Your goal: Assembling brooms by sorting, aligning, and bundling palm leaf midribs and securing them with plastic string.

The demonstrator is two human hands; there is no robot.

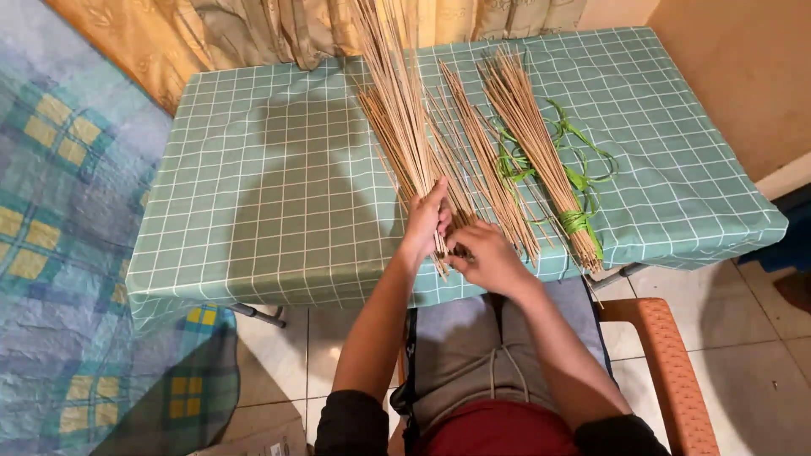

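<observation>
My left hand (427,218) is closed around the lower end of a long bundle of thin tan sticks (395,101) that fans away across the table. Just right of it, my right hand (483,257) pinches the stick ends near the table's front edge. A second, loose row of sticks (480,148) lies to the right. Further right lies a tied bundle of sticks (536,143) bound with a green strip (574,221) near its lower end. Loose green strips (583,152) curl beside it.
The table carries a green checked cloth (279,194). An orange chair arm (667,363) is at my right. A patterned blue blanket (68,253) lies left. Curtains (253,29) hang behind the table. Tiled floor (760,355) shows at right.
</observation>
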